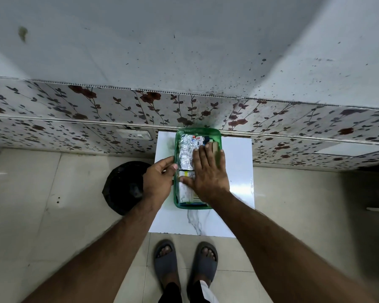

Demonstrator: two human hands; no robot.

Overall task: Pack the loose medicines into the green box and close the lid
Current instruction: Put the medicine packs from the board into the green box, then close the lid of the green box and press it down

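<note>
The green box [197, 131] stands on a small white marble-topped table [236, 162], with no lid on it. It is packed with silver blister strips [185, 153] and white medicine cartons [184, 191]. My right hand [208, 171] lies flat, fingers spread, pressing on the medicines inside the box. My left hand [159, 174] grips the box's left rim, thumb against the wall. No lid is in view.
The table stands against a floral-tiled wall [118, 106] with a white socket plate [134, 134]. A black round bin [123, 186] sits on the floor just left of the table. My feet in grey slippers [185, 261] are below the table's front edge.
</note>
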